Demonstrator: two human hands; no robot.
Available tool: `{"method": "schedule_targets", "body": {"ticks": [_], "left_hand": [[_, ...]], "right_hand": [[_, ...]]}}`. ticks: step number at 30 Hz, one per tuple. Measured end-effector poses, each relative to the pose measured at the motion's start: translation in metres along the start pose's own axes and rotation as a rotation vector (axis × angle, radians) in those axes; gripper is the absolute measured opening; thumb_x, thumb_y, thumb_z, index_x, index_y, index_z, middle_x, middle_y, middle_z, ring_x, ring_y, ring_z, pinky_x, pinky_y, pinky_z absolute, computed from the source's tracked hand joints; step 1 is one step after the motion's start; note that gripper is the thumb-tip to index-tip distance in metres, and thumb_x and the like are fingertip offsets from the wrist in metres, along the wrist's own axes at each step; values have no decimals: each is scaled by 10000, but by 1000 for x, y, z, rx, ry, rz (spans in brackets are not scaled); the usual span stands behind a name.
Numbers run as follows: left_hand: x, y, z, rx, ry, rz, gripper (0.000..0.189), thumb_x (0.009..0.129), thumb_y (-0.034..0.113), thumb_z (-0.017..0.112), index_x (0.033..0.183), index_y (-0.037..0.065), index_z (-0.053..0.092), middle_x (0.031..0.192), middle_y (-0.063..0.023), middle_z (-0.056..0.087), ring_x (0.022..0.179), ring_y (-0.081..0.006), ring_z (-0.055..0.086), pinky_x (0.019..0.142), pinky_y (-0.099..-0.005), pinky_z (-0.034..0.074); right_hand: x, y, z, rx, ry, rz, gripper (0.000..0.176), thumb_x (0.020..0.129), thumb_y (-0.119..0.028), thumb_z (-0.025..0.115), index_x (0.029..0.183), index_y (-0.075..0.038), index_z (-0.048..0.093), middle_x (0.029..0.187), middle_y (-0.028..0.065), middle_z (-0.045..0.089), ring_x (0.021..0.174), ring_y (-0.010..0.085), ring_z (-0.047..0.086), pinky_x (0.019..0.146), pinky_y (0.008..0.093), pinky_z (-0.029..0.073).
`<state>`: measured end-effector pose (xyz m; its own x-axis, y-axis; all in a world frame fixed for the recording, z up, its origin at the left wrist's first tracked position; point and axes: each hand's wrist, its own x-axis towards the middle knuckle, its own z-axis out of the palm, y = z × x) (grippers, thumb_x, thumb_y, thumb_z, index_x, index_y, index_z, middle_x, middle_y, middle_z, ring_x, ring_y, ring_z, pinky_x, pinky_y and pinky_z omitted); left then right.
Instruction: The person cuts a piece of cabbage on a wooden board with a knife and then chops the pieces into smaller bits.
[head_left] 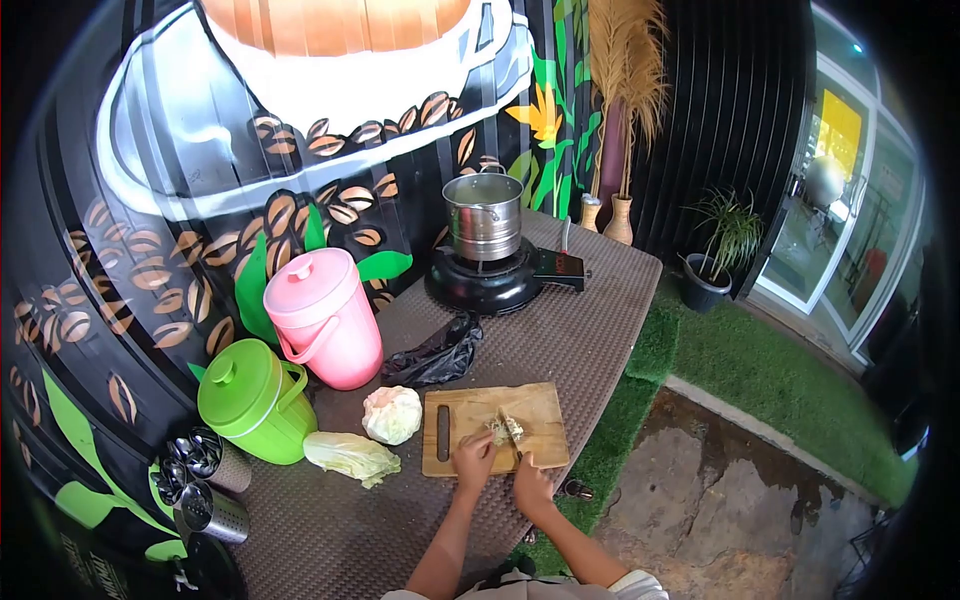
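Knife (511, 430) over the board (545, 400), and chopping looks to be the step in hand, with pale, finely cut bits (497, 431) on both sides of the blade! The right hand (533, 484) is closed round the handle, fingers wrapped, hiding most of it, wrist just past the board's near edge. Across from it, the left hand (473, 461) is narrow, fingers bunched and pointing in at the bits; whether they pinch any or merely rest against them, I cannot tell from up here.

So where is it all? The bits sit right of the board's middle, well away from the slot at its left end, and the board itself lies flat on the table (370, 530), close to the right-hand edge. What does the next move call for, in my judgement? A steady left hand, fingertips tucked back from that blade, and short strokes that hold the bits together.

Just left of the board waits a round cabbage (392, 415), uncut as far as this side shows, with a long napa (352, 458) near it, and behind them a crumpled black bag (437, 352), clear of both hands
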<state>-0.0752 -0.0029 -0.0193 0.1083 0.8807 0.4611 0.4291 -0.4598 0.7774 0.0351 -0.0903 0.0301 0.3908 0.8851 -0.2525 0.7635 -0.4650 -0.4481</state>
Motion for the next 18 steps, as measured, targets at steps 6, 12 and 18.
{"method": "schedule_targets", "body": {"ticks": [6,12,18], "left_hand": [[4,-4,3,-175,-58,-133,263,771,-47,712,1033,-19,710,1089,-136,684,930,-210,682,798,-292,566],[9,-6,9,-214,-66,-276,257,764,-54,720,1021,-39,706,1094,-143,670,909,-223,684,795,-290,578],[2,-3,6,-124,-47,-187,262,751,-25,741,1011,-36,711,1053,-147,683,878,-214,690,779,-285,580]], "right_hand": [[30,-1,-32,-66,-137,-95,350,869,-112,541,1179,24,451,1061,288,645,995,428,652,831,496,530],[11,2,-9,-3,-61,-49,348,867,-100,539,1168,43,440,1044,312,634,1001,461,630,845,534,506],[30,1,-16,39,-20,-133,354,874,-111,538,1175,28,414,1031,345,617,987,496,606,831,558,493]]}}
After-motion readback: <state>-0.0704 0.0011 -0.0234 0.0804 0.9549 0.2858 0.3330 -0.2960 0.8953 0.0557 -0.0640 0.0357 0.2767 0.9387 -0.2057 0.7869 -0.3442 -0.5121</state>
